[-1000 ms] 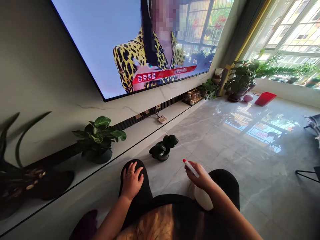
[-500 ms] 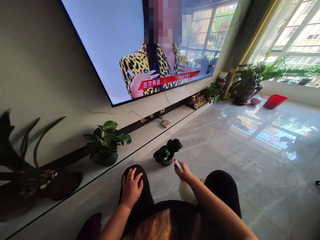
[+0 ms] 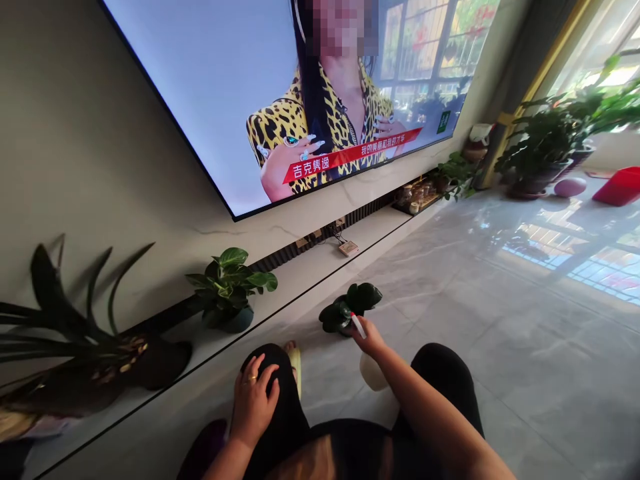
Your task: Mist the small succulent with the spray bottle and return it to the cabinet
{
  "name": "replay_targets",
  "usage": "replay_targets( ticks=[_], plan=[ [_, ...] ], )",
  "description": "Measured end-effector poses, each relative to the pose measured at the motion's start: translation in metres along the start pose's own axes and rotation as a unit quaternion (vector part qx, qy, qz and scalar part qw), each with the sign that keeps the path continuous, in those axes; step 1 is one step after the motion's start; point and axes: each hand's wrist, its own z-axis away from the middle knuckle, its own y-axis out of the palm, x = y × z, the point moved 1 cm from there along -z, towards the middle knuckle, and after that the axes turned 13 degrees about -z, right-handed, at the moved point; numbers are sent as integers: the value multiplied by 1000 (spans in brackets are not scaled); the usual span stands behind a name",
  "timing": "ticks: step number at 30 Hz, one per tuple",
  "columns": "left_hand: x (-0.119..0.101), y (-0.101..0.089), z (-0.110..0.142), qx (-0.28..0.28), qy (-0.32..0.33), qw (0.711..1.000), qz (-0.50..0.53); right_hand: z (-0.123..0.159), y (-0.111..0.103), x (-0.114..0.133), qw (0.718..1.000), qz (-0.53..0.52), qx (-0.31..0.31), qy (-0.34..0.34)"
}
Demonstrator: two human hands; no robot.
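My right hand is closed around a slim white tube with a red tip. The red end reaches the near leaves of a small dark-leaved potted plant on the floor; whether it touches them I cannot tell. That plant's pot is mostly hidden by leaves and my hand. My left hand, with a ring on one finger, rests on my left knee, fingers spread and holding nothing. A pale rounded object stands between my legs, partly covered by my right forearm.
Left of me a low ledge carries a leafy potted plant, a long-leaved plant and a small box with cables. Above hangs a large television. A pink ball and a red bin are far right.
My right hand has brought the tube up to the plant's leaves. My view has turned a little left, and a yellow slipper now shows beside my left knee.
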Motion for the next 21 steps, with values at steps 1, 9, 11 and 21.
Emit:
replay_targets(
  ticks=[1, 9, 11, 21],
  plan=[
    [1, -1, 0, 0, 1, 1000, -5, -5, -2, -6, 1000, -8, -6, 10],
    [6, -6, -8, 1, 0, 1000, -24, -4, -11, -42, 997, -27, -44, 59],
    [6, -5, -8, 5, -7, 1000, -23, 0, -16, -46, 996, -27, -51, 67],
    [0, -4, -13, 40, -22, 999, -20, 20, -42, -44, 994, -24, -76, 76]
  ],
)
